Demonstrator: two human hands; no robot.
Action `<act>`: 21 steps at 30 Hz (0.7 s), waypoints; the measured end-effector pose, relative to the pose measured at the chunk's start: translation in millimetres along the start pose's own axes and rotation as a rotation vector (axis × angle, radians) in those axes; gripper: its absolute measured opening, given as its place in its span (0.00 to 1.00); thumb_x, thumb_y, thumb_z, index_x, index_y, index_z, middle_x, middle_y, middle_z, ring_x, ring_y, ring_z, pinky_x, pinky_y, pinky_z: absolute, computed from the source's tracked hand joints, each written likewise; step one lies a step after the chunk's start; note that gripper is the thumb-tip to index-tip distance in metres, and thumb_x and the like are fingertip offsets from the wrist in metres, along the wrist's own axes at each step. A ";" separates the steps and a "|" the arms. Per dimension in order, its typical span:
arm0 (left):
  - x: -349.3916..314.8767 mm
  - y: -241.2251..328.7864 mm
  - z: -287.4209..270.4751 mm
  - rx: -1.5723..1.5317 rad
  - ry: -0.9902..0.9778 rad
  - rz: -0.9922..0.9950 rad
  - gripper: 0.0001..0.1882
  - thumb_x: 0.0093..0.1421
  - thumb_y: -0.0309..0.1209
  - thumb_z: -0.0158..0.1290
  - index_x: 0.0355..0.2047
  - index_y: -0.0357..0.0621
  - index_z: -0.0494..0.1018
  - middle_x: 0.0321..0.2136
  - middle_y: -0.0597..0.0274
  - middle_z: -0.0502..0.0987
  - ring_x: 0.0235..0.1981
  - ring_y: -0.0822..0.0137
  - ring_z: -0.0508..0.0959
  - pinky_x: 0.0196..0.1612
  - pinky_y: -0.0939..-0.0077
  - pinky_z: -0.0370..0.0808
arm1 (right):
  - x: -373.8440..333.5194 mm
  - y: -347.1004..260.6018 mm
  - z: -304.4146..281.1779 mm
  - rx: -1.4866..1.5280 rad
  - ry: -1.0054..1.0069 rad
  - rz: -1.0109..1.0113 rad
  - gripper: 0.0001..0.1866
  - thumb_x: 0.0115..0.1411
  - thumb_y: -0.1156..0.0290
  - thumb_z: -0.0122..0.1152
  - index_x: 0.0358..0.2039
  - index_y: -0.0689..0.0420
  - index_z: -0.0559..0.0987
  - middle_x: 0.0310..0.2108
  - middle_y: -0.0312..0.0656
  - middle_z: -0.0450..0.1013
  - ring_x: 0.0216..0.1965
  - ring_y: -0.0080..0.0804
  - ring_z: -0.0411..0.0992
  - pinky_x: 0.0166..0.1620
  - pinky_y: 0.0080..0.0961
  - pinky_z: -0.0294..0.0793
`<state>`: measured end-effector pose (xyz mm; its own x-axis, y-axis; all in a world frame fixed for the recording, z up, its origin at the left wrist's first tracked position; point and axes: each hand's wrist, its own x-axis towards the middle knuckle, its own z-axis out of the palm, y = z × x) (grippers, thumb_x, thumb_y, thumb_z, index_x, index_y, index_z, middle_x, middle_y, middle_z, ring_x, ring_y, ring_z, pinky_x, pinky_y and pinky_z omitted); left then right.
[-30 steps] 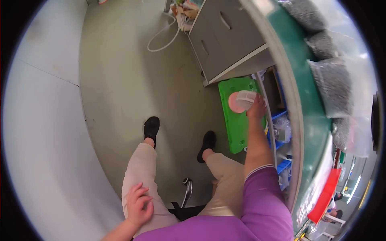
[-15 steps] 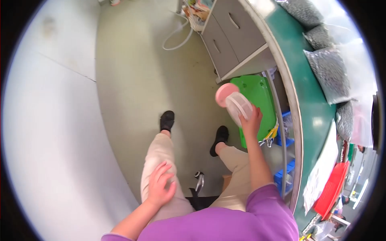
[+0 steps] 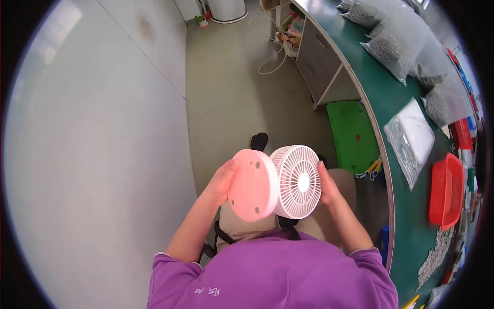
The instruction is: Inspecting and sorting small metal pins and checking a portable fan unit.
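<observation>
In front of my body I hold a small fan between both hands. Its round pink base (image 3: 251, 185) faces up with several small dark feet showing. My left hand (image 3: 225, 180) grips the edge of that base. Beside it is the white round fan head (image 3: 299, 182), its slotted grille turned upward. Along the grille's right rim, my right hand (image 3: 328, 185) is closed, with most of its fingers hidden behind the head. What joins the base and head cannot be seen.
On the right runs a green-topped workbench (image 3: 369, 77) with bags of small grey parts (image 3: 390, 54), a white packet (image 3: 411, 135) and a red basket (image 3: 446, 190). A green plastic lid (image 3: 354, 136) stands below it. A pale wall (image 3: 103, 154) rises on the left.
The fan has come in from the far right to in front of my body. My left hand has left my leg and taken hold of the pink base. The view has shifted.
</observation>
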<state>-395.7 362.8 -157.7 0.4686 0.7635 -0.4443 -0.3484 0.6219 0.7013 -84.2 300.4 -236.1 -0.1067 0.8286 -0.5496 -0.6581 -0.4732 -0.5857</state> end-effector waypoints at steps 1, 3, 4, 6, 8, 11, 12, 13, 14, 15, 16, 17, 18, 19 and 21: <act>-10.4 -3.1 15.6 0.008 0.040 0.059 0.25 0.62 0.45 0.52 0.50 0.37 0.67 0.43 0.59 0.76 0.42 0.70 0.76 0.46 0.71 0.75 | -0.4 9.5 0.5 0.146 -0.031 0.051 0.31 0.66 0.45 0.41 0.56 0.59 0.68 0.52 0.46 0.70 0.51 0.38 0.71 0.55 0.39 0.70; -24.5 -15.6 36.5 0.004 0.108 0.095 0.25 0.62 0.45 0.52 0.48 0.37 0.68 0.41 0.60 0.76 0.41 0.70 0.76 0.45 0.72 0.75 | -11.1 24.7 1.6 0.322 -0.048 0.141 0.32 0.66 0.44 0.39 0.55 0.60 0.69 0.52 0.48 0.70 0.51 0.42 0.70 0.56 0.41 0.70; -28.9 -21.5 45.7 -0.006 0.178 0.129 0.24 0.62 0.46 0.53 0.47 0.37 0.68 0.39 0.60 0.76 0.39 0.71 0.75 0.45 0.73 0.75 | -15.3 31.8 -1.1 0.393 -0.091 0.173 0.33 0.66 0.44 0.39 0.55 0.61 0.68 0.52 0.49 0.70 0.52 0.43 0.70 0.56 0.42 0.69; -38.1 -32.0 63.7 0.021 0.203 0.175 0.25 0.61 0.46 0.53 0.46 0.36 0.67 0.39 0.60 0.76 0.39 0.72 0.75 0.45 0.75 0.74 | -25.2 44.3 -7.2 0.338 -0.071 0.154 0.32 0.66 0.44 0.38 0.56 0.59 0.68 0.52 0.48 0.71 0.52 0.43 0.70 0.55 0.42 0.70; -46.9 -41.1 74.3 0.045 0.237 0.217 0.25 0.61 0.46 0.54 0.46 0.35 0.67 0.39 0.59 0.75 0.39 0.72 0.75 0.45 0.76 0.73 | -34.5 58.8 -9.5 0.202 -0.026 0.153 0.31 0.66 0.44 0.38 0.57 0.57 0.67 0.52 0.44 0.71 0.52 0.41 0.70 0.55 0.41 0.71; -52.3 -51.9 83.7 0.090 0.284 0.323 0.26 0.62 0.45 0.53 0.47 0.34 0.65 0.40 0.59 0.74 0.40 0.72 0.74 0.47 0.77 0.71 | -52.8 68.8 -15.3 -0.047 0.072 0.196 0.30 0.65 0.46 0.45 0.59 0.54 0.64 0.56 0.40 0.65 0.56 0.36 0.64 0.56 0.37 0.68; -52.8 -54.6 84.7 0.075 0.315 0.334 0.25 0.62 0.44 0.53 0.48 0.34 0.64 0.41 0.59 0.74 0.40 0.72 0.74 0.47 0.77 0.71 | -58.6 71.0 -16.1 -0.182 0.122 0.039 0.29 0.65 0.47 0.46 0.59 0.54 0.64 0.56 0.40 0.64 0.56 0.34 0.63 0.56 0.35 0.68; -54.2 -57.6 85.2 0.064 0.350 0.346 0.25 0.63 0.43 0.52 0.49 0.34 0.63 0.41 0.59 0.74 0.41 0.72 0.73 0.47 0.77 0.71 | -64.3 72.5 -13.4 -0.314 0.167 -0.116 0.28 0.65 0.48 0.46 0.59 0.54 0.64 0.56 0.40 0.64 0.57 0.33 0.62 0.55 0.34 0.68; -55.2 -61.9 85.0 0.074 0.350 0.339 0.25 0.63 0.43 0.52 0.49 0.34 0.63 0.41 0.59 0.74 0.41 0.72 0.73 0.47 0.77 0.71 | -69.8 71.3 -4.2 -0.329 0.162 -0.285 0.26 0.66 0.51 0.46 0.58 0.54 0.65 0.55 0.40 0.65 0.55 0.30 0.63 0.54 0.30 0.67; -56.0 -67.5 84.6 0.116 0.331 0.341 0.24 0.63 0.42 0.51 0.49 0.34 0.63 0.42 0.58 0.73 0.41 0.72 0.73 0.47 0.77 0.71 | -77.4 62.1 2.2 -0.340 0.063 -0.324 0.26 0.67 0.52 0.46 0.58 0.54 0.65 0.54 0.40 0.66 0.55 0.29 0.64 0.54 0.30 0.66; -60.4 -72.1 80.8 0.161 0.321 0.339 0.23 0.64 0.41 0.51 0.49 0.34 0.63 0.42 0.58 0.73 0.41 0.72 0.73 0.47 0.77 0.71 | -91.1 43.7 23.4 -0.347 -0.040 -0.357 0.25 0.67 0.53 0.46 0.58 0.55 0.65 0.54 0.41 0.66 0.54 0.29 0.65 0.54 0.30 0.66; -63.0 -79.1 78.8 0.171 0.313 0.322 0.23 0.64 0.41 0.51 0.49 0.34 0.63 0.42 0.58 0.73 0.41 0.72 0.73 0.47 0.77 0.71 | -103.6 29.0 38.1 -0.326 -0.148 -0.321 0.24 0.67 0.57 0.48 0.58 0.56 0.65 0.52 0.41 0.67 0.53 0.28 0.66 0.55 0.28 0.66; -63.9 -88.1 77.4 0.221 0.323 0.307 0.22 0.65 0.40 0.50 0.50 0.34 0.62 0.43 0.58 0.72 0.42 0.72 0.72 0.47 0.77 0.71 | -108.9 22.1 50.7 -0.412 -0.177 -0.385 0.23 0.66 0.60 0.50 0.58 0.58 0.64 0.51 0.41 0.67 0.53 0.28 0.66 0.54 0.27 0.66; -63.3 -95.7 78.4 0.269 0.329 0.290 0.22 0.65 0.40 0.49 0.50 0.35 0.62 0.44 0.58 0.72 0.43 0.73 0.72 0.47 0.77 0.71 | -110.4 19.7 60.2 -0.501 -0.201 -0.447 0.23 0.64 0.64 0.52 0.58 0.59 0.64 0.51 0.41 0.68 0.53 0.27 0.66 0.54 0.26 0.67; -62.9 -103.2 84.6 0.194 0.292 0.230 0.21 0.66 0.38 0.48 0.51 0.35 0.60 0.46 0.57 0.71 0.44 0.72 0.71 0.47 0.76 0.71 | -112.6 23.8 59.7 -0.548 -0.147 -0.445 0.26 0.61 0.70 0.57 0.58 0.60 0.63 0.51 0.41 0.67 0.53 0.28 0.65 0.55 0.25 0.67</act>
<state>-320.5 235.9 -155.0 0.1372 0.9132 -0.3838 -0.2451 0.4067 0.8801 -132.3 213.7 -152.6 -0.0398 0.9912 -0.1261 -0.1976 -0.1315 -0.9714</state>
